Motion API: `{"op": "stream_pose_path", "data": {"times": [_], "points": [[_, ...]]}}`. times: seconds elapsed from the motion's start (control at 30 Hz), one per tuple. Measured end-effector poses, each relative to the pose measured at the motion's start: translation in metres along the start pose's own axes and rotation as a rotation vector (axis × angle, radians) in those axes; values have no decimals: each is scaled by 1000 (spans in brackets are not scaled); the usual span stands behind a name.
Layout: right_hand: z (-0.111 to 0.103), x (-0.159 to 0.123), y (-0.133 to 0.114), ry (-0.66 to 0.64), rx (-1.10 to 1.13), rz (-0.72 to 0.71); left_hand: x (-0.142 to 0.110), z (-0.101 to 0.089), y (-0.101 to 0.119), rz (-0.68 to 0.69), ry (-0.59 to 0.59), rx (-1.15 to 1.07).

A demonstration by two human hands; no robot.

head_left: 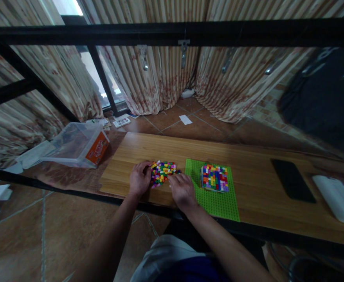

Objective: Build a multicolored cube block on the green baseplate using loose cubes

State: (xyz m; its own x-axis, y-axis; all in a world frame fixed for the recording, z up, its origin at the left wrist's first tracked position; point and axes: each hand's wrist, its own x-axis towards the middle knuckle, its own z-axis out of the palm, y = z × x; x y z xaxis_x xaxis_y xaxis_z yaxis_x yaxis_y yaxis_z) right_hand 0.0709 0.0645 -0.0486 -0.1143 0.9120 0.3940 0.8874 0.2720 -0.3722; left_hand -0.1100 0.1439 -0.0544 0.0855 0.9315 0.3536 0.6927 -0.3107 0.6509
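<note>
Near the middle of the frame, my left hand (140, 178), fingers bent, rests at the left edge of a loose pile of small multicoloured plastic bricks (162, 172). My right hand (182, 190) is at the pile's lower right edge, its fingers curled inward and narrow; the bricks are so tiny here that I cannot tell whether either hand grips one. The pile lies on a long, light brown wooden counter (256, 196). Just right of my right hand, a bright green studded plastic baseplate (218, 205) carries a rectangular block of tightly set multicoloured bricks (215, 178). At the left of the frame is a clear plastic box with an orange label (72, 143). Toward the right edge, a flat black rectangular object (292, 180) lies on the counter, near a white object (334, 197).
</note>
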Motion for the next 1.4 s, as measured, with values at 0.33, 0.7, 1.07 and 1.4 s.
{"op": "stream_pose_path", "data": {"times": [0.33, 0.7, 1.07, 1.4], "points": [[-8, 5, -3, 125, 1100, 694, -1, -2, 0, -29, 31, -43], [-11, 15, -14, 51, 1412, 796, -10, -19, 20, 308, -109, -25], [8, 25, -21, 71, 1178, 554, -12, -15, 23, 545, -213, 60], [12, 26, -25, 126, 887, 457, -10, -13, 22, 594, -150, 19]]}}
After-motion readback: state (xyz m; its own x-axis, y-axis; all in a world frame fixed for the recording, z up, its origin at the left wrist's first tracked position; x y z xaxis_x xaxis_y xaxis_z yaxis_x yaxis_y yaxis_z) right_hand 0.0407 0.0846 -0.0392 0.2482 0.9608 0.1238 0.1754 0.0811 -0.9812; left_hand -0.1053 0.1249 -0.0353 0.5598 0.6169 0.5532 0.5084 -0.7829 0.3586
